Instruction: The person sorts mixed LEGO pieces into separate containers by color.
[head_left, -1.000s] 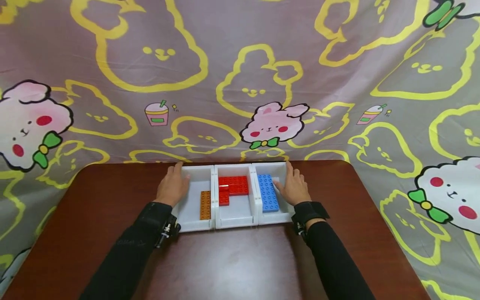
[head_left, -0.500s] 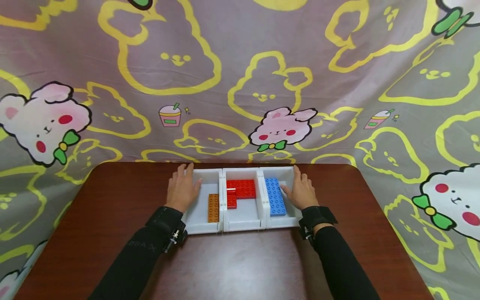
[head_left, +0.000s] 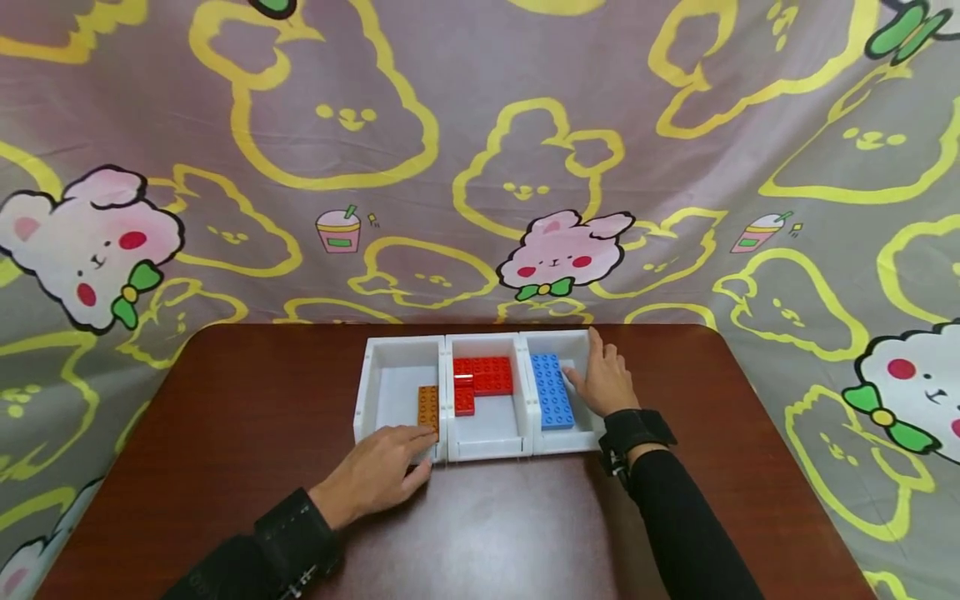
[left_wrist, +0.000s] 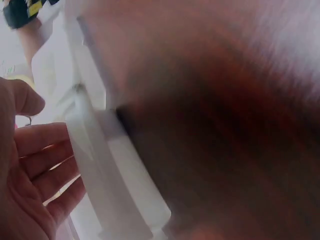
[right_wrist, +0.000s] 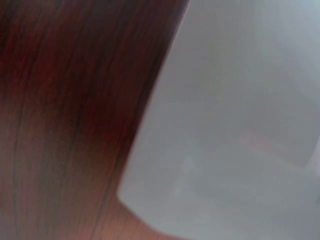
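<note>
The left hand [head_left: 375, 477] lies open at the near wall of the white tray [head_left: 480, 451], fingertips at the orange brick [head_left: 427, 407]. The right hand [head_left: 606, 382] rests flat on the tray's right wall, steadying it beside the blue brick [head_left: 551, 391].

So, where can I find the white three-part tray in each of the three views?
Head: the white tray sits at centre on the brown table, far side.
Left wrist: its white wall runs down the left half, beside the left hand.
Right wrist: a blurred white wall fills the right side.
Shared landmark: the edge where the white tray meets the brown table.
</note>
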